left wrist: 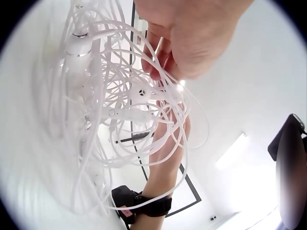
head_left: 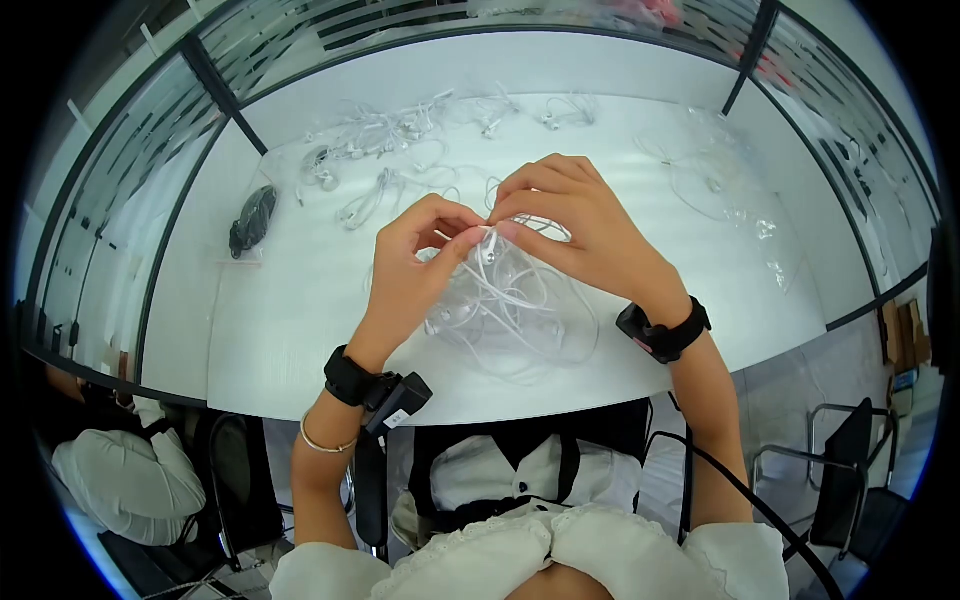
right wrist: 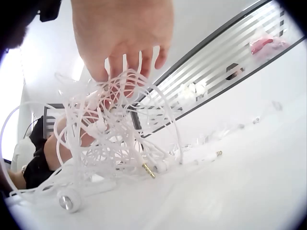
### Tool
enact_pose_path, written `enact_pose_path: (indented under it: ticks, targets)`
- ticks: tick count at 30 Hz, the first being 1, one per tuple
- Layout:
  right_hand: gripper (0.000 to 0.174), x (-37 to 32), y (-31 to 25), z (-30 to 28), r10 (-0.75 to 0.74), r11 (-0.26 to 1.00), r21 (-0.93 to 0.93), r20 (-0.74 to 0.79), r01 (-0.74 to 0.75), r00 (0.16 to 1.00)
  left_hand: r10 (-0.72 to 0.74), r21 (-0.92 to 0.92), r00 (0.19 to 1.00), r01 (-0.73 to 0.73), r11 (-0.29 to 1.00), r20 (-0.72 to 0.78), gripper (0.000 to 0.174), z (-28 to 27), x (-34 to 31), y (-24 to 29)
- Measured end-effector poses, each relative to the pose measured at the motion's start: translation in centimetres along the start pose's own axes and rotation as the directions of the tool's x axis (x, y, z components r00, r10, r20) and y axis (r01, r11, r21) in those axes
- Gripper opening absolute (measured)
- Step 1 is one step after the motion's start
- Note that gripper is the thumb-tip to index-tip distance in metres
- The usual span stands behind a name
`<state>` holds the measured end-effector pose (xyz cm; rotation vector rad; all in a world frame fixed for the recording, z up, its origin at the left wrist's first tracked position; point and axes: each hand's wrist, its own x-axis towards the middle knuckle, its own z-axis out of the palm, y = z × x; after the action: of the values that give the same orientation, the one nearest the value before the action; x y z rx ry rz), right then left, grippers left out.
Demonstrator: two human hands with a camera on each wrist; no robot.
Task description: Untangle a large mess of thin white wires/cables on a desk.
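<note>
A black bundle (head_left: 253,220) in clear plastic lies near the left edge of a white table (head_left: 290,330), with open surface between it and the left hand (head_left: 412,260), thumb and fingertips pinching white cord. Coiled white earphones (head_left: 385,130) spread along the far edge. At center, tangled white earphones (head_left: 500,290) spill below both hands toward the near edge. The right hand (head_left: 590,225), fingers bent, pinches cord beside the left fingertips; clear plastic packaging (head_left: 740,185) lies farther right, toward the far right corner.
</note>
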<state>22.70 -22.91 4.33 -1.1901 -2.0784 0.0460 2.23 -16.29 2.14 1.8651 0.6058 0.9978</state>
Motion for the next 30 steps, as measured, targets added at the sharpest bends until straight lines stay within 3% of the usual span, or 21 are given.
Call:
enact_pose_path:
  ticks: [8,10,13,17,20,21,24,26,28,30]
  targets:
    - [0.015,-0.2,0.8,-0.9,-0.044,0.999,0.025,-0.039,0.045,0.998,0.0,-0.076,1.0,-0.001,0.997,-0.016,0.009,-0.4,0.1,0.1]
    - [0.015,-0.2,0.8,-0.9,-0.06,0.998,0.028,-0.045,0.061,0.997,-0.021,-0.192,1.0,0.018,0.981,-0.012,0.008,-0.8,0.2,0.0]
    - [0.013,-0.5,1.0,-1.0,-0.016,0.995,0.101,0.079,0.008,0.997,-0.053,-0.302,0.997,0.035,0.953,-0.05,0.008,-1.5,0.6,-0.3]
    - [0.011,-0.1,1.5,-1.2,-0.043,0.969,0.245,0.119,0.013,0.992,-0.11,-0.375,0.992,0.079,0.924,-0.063,0.015,-0.8,0.7,-0.5]
    - [0.012,0.6,1.0,-1.1,0.241,0.867,0.429,0.083,-0.253,0.967,-0.073,-0.377,0.997,0.055,0.925,-0.032,0.023,-0.6,1.8,0.1]
    - [0.017,1.0,0.9,-0.9,0.238,0.89,0.389,0.044,-0.236,0.97,-0.054,-0.371,0.998,0.043,0.928,-0.02,0.023,-0.5,1.9,0.5]
    - [0.02,1.2,1.4,1.2,-0.006,0.982,0.187,-0.144,0.033,0.989,-0.042,-0.361,0.999,0.046,0.932,0.019,0.025,-0.3,1.6,0.7]
    - [0.02,1.2,1.8,1.6,-0.025,0.978,0.208,-0.053,0.036,0.998,-0.051,-0.334,0.998,0.061,0.941,0.039,0.025,-0.4,1.7,0.7]
    - [0.019,1.1,1.3,0.8,0.107,0.935,0.316,0.185,-0.163,0.977,-0.031,-0.299,0.992,0.067,0.952,0.121,0.026,-0.9,2.0,0.2]
    - [0.016,0.7,1.2,0.5,0.194,0.916,0.302,0.244,-0.264,0.95,-0.017,-0.249,0.99,0.051,0.967,0.138,0.027,-0.9,2.0,0.3]
